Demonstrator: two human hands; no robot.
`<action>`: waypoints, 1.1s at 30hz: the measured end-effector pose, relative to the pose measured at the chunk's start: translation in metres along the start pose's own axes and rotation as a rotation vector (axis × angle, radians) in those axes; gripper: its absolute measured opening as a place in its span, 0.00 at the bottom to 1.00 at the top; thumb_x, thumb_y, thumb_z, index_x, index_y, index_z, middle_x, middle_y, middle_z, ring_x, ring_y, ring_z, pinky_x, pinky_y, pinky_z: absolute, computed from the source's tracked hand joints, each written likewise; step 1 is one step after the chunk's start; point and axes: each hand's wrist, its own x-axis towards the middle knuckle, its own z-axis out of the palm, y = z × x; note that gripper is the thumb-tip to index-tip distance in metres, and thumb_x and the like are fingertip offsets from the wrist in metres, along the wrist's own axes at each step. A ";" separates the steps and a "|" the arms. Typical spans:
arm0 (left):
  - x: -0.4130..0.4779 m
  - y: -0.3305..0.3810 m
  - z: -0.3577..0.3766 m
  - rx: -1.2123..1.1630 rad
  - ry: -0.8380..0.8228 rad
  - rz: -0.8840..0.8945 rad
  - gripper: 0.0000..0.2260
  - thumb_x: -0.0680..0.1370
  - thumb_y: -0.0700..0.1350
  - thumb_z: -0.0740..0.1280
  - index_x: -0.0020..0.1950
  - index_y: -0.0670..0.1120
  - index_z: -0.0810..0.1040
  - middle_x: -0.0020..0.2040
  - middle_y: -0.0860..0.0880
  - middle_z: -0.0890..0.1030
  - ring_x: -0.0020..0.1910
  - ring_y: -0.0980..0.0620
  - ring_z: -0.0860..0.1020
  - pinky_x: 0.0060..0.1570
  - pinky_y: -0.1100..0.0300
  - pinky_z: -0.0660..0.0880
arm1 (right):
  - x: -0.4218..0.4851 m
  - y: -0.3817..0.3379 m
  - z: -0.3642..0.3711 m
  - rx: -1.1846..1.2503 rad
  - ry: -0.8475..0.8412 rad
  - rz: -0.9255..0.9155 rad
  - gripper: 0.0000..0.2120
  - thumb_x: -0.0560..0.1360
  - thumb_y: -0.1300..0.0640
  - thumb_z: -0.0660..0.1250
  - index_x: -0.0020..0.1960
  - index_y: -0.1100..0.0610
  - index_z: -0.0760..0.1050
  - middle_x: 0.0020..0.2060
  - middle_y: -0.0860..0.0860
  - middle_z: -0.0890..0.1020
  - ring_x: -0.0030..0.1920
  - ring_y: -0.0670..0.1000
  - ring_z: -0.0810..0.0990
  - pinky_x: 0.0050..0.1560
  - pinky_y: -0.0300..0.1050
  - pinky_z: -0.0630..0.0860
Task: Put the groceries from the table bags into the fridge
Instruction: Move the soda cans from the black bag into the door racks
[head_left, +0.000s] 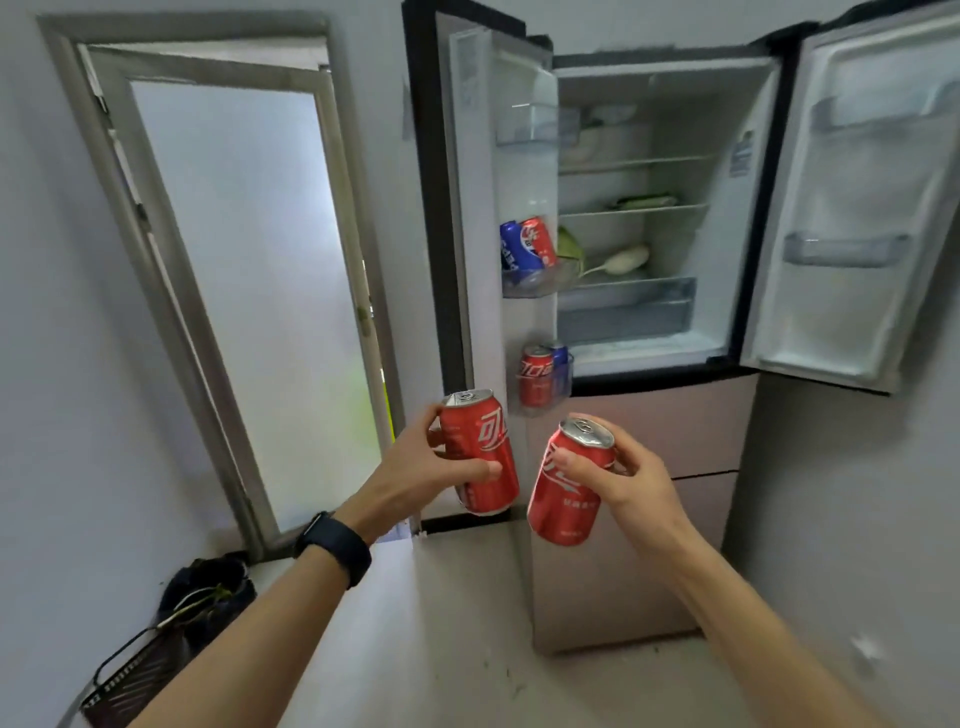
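The left grip (415, 462) is curled round a red can (483, 441), thumb across its front, and the right grip (631, 475) wraps a second red can (563, 493), held tilted. Both cans are in the air before the open fridge (670, 130), near its left door's lowest bin (540, 408), which holds other cans

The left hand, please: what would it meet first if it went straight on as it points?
Probably the clear plastic lower bin on the white fridge's open left door, though depth is unclear.
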 end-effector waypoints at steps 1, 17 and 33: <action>0.015 0.004 0.006 0.011 0.000 0.019 0.33 0.67 0.48 0.81 0.67 0.57 0.70 0.60 0.54 0.79 0.58 0.55 0.79 0.56 0.56 0.79 | 0.012 -0.002 -0.009 -0.016 0.017 -0.015 0.23 0.70 0.53 0.75 0.63 0.43 0.75 0.54 0.43 0.81 0.51 0.41 0.82 0.39 0.32 0.78; 0.231 0.101 0.008 0.129 0.209 0.437 0.37 0.63 0.62 0.78 0.67 0.60 0.65 0.58 0.63 0.74 0.54 0.60 0.78 0.52 0.60 0.80 | 0.233 -0.077 -0.069 -0.098 0.227 -0.366 0.33 0.64 0.41 0.77 0.67 0.46 0.73 0.59 0.44 0.80 0.57 0.41 0.79 0.46 0.35 0.79; 0.360 0.293 -0.018 0.446 0.827 0.825 0.37 0.69 0.63 0.77 0.72 0.55 0.67 0.56 0.58 0.77 0.53 0.58 0.79 0.55 0.56 0.80 | 0.452 -0.238 -0.093 0.200 0.290 -0.764 0.28 0.75 0.40 0.70 0.68 0.52 0.66 0.59 0.48 0.77 0.56 0.44 0.78 0.58 0.44 0.79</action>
